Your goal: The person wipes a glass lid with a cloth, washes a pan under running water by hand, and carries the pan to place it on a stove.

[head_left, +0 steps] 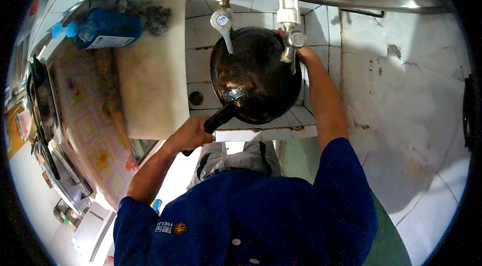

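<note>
One tiled basin [198, 70] takes up the middle, and the dark pan [256, 75] is over it, tipped at an angle and partly under the two taps. I can't tell for sure which face of the pan is turned up.

Next size down is the blue bottle [108, 30], lying on its side off to the left, well apart from the pan.

Left grip [193, 133] is wrapped around the handle [221, 118]. That's a solid hold imo, the sort that controls the tilt. Right grip [307, 56] is up at the far right edge, but its fingers are mostly hidden behind the pan and the tap, so I can't tell how tightly they're closed.

Smaller stuff: the left tap [222, 22] and right tap [292, 39] both overlap the pan from here. My two cents: steer with the handle, support the opposite rim, and leave some room around those spouts so nothing gets knocked. Slow, small wrist turns beat big swings in such a tight spot.
</note>
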The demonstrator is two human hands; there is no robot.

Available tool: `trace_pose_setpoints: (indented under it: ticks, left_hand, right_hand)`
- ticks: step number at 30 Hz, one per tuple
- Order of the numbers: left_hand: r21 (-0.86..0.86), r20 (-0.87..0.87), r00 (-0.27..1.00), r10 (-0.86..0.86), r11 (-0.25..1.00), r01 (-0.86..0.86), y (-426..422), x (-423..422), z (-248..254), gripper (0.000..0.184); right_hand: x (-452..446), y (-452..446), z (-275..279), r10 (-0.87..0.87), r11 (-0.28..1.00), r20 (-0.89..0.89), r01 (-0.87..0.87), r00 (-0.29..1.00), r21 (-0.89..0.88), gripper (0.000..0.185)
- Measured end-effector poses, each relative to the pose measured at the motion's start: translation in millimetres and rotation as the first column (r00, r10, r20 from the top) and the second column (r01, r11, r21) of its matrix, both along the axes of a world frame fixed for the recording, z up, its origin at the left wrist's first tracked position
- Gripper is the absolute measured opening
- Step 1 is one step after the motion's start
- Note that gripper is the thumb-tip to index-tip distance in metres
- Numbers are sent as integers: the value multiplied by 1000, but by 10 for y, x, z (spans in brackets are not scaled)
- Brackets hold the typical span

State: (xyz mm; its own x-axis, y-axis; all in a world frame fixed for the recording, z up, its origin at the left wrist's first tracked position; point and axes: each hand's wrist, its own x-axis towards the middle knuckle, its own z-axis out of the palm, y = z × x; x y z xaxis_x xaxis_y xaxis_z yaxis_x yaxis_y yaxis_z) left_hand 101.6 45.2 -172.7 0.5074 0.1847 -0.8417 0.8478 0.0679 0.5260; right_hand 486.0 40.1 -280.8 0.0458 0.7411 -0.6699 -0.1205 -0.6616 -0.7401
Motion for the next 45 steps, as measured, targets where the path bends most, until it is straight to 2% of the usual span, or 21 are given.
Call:
trace_pose_setpoints:
  ticks: [2, 5, 7, 9, 10, 12, 14, 17, 19, 21, 25, 26, 27, 29, 31, 32, 34, 35, 37, 43, 45]
  left_hand:
    - [-66, 26, 997, 74, 995, -72, -20, 78, 0, 39]
    - [-78, -42, 984, 174, 981, -176, -65, 179, -50, 20]
    - [-105, 34, 968, 247, 964, -242, -84, 236, -129, 20]
    - [-142, 112, 932, 344, 934, -327, -123, 279, -168, 21]
    - [-113, 78, 943, 323, 943, -314, -121, 323, -139, 20]
    - [-52, 38, 963, 268, 963, -266, -142, 368, -123, 19]
    - [-53, 37, 955, 293, 955, -291, -198, 384, -140, 19]
    - [-20, 6, 958, 287, 958, -287, -209, 508, 7, 18]
    - [7, -34, 967, 252, 968, -252, -250, 536, 54, 18]
    - [-4, 72, 939, 336, 942, -337, -354, 508, -19, 17]
    - [58, 67, 940, 334, 939, -338, -274, 538, -30, 16]
    - [56, 61, 936, 347, 935, -351, -261, 547, -21, 16]
    - [-25, 62, 926, 372, 928, -371, -246, 554, 4, 16]
    - [-91, 75, 921, 383, 922, -376, -194, 599, 50, 17]
    - [-72, 96, 937, 337, 941, -331, -235, 657, 99, 17]
    - [-35, 40, 941, 336, 942, -334, -251, 710, 92, 17]
    - [-5, 36, 943, 332, 943, -332, -251, 698, 54, 16]
    - [29, 33, 946, 321, 946, -322, -226, 705, 2, 16]
    - [-35, 51, 943, 330, 944, -329, -258, 681, -70, 16]
    - [30, 69, 955, 288, 956, -291, -256, 744, -2, 21]
    - [3, 70, 948, 309, 951, -310, -270, 661, -165, 21]
  right_hand:
    - [-67, -210, 223, -127, 991, -62, 124, 990, -52, 64]
    - [-110, -417, 85, -306, 952, -222, 290, 926, -101, 61]
    - [-288, -546, -61, -526, 821, -332, 569, 783, 40, 64]
    - [-582, -594, 65, -569, 767, -338, 632, 749, 108, 69]
    - [-905, -567, 493, -708, 674, -185, 730, 682, 111, 72]
    - [-1223, -579, 574, -817, 568, -28, 812, 576, 137, 75]
    - [-1437, -761, 120, -788, 600, 348, 760, 507, 251, 69]
    - [-1753, -716, 203, -757, 612, 458, 752, 466, 245, 77]
    - [-1619, -593, 111, -800, 528, 470, 810, 373, 256, 67]
    - [-1240, -525, -142, -902, 409, 242, 888, 359, 209, 56]
    - [-1342, -465, -168, -833, 530, 354, 798, 426, 286, 53]
    - [-1631, -458, -29, -839, 482, 478, 761, 259, 434, 56]
    - [-1799, -532, 112, -833, 490, 484, 763, 268, 422, 56]
    - [-1926, -546, 241, -603, 735, 783, 488, 151, 471, 59]
    - [-1554, -525, 193, -648, 735, 740, 404, 180, 545, 60]
    - [-1368, -480, 184, -691, 712, 602, 518, 400, 474, 61]
    - [-1388, -458, 109, -694, 711, 539, 572, 478, 408, 64]
    - [-1632, -466, 49, -625, 755, 738, 437, 253, 489, 64]
    - [-1992, -556, 548, -436, 891, 883, 219, 174, 397, 66]
    - [-1453, -552, 195, -560, 828, 728, 244, 396, 505, 79]
    - [-1638, -652, 182, -513, 858, 812, 156, 280, 489, 85]
